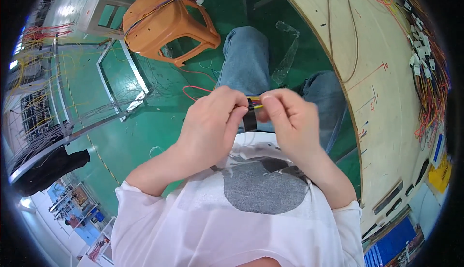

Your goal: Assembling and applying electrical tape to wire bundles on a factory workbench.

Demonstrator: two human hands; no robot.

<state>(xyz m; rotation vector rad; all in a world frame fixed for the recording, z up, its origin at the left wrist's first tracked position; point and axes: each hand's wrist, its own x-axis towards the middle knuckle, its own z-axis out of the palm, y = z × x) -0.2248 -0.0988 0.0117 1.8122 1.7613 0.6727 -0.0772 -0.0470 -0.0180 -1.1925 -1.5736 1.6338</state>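
Observation:
My left hand [212,119] and my right hand [290,117] meet in front of my chest, above my knees. Both pinch a thin bundle of coloured wires [255,101] that runs between the fingertips. A strip of black tape [250,119] hangs down from the bundle between the two hands, touching my left fingers. Red wire loops [193,91] trail out to the left of my left hand toward the floor.
An orange plastic stool [166,23] with wires draped on it lies tipped on the green floor [145,136]. A wooden harness board [386,88] with coloured wires and white connectors [420,49] stands at the right. Metal racks with wires [43,103] stand at the left.

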